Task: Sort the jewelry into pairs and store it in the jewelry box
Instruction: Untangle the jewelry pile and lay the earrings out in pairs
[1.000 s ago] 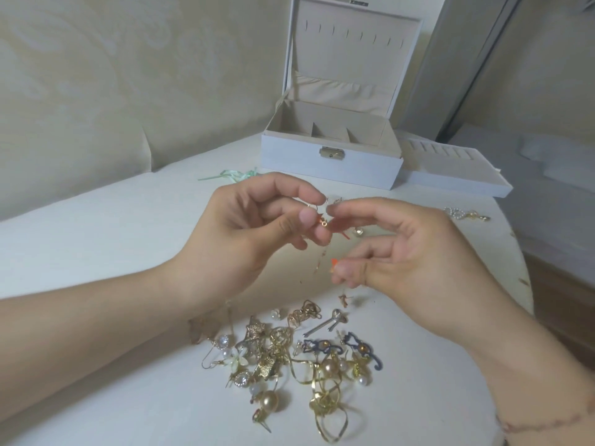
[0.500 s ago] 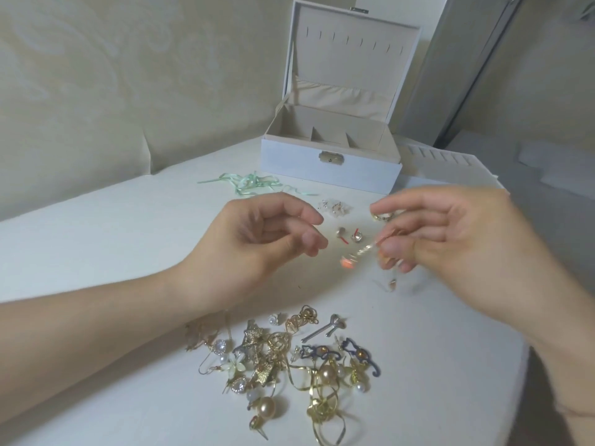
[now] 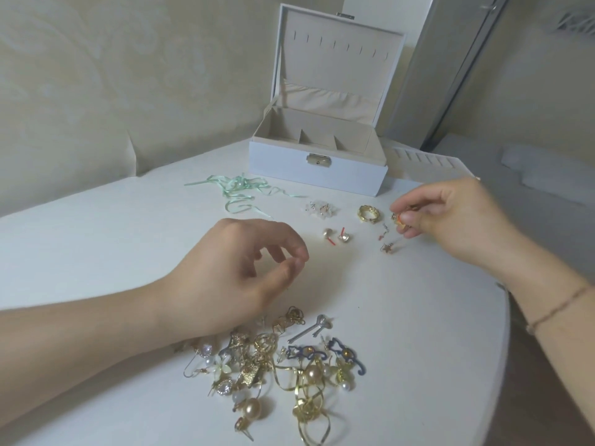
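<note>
Head view: right hand (image 3: 447, 217) pinching a small orange earring (image 3: 400, 219) just above the table (image 3: 112, 252), nearest the sorted pairs; jewelry box (image 3: 317, 170) beyond, to its left; left hand (image 3: 231, 275) loosely curled, empty, above the unsorted pile (image 3: 277, 365).

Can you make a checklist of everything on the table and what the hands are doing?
Surface: white table, rounded right edge.
Job's things: tangled jewelry pile near the front; open jewelry box at the back, visible compartments look empty; gold ring, two studs and a star earring laid out apart.
Clutter: green ribbon; tray beside the box.
Grippers: left hand loosely curled above the table, holding nothing; right hand pinches a small orange earring.
Cables: nothing seen.
Surroundings: beige wall; grey door frame.
</note>
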A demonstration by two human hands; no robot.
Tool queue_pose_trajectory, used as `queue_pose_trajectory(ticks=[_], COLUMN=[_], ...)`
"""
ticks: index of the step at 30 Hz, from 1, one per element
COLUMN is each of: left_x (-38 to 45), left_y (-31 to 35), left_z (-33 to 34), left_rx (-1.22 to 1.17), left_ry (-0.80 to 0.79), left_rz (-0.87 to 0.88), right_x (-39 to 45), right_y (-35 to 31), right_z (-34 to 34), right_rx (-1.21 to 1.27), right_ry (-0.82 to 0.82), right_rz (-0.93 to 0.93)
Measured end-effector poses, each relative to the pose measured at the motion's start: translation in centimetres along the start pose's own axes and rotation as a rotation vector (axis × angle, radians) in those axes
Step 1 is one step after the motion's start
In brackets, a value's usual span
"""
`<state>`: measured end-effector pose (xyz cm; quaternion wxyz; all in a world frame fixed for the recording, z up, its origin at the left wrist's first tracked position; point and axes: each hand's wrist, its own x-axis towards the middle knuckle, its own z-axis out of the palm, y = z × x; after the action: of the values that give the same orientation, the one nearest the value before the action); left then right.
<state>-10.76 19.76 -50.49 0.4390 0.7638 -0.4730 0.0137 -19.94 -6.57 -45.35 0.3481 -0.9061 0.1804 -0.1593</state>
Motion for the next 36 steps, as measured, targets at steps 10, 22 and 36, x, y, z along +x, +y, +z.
queue_pose_trajectory(ticks=[10, 22, 36], left_x=[-0.1, 0.4, 1.4], left_y=[0.0, -0.5, -1.6], left_z=[-0.1, -0.7, -0.7], left_rx=[0.098, 0.221, -0.088], left_ry=[-0.045, -0.101, -0.121], left_rz=[0.046, -0.037, -0.148], right_x=[0.6, -0.1, -6.1], right_y=[1.5, 3.8, -1.8], right_z=[1.6, 2.0, 5.0], right_rx=[-0.104, -0.381, -0.022], right_ry=[-0.046, -0.116, -0.44], right_rz=[0.006, -0.172, -0.502])
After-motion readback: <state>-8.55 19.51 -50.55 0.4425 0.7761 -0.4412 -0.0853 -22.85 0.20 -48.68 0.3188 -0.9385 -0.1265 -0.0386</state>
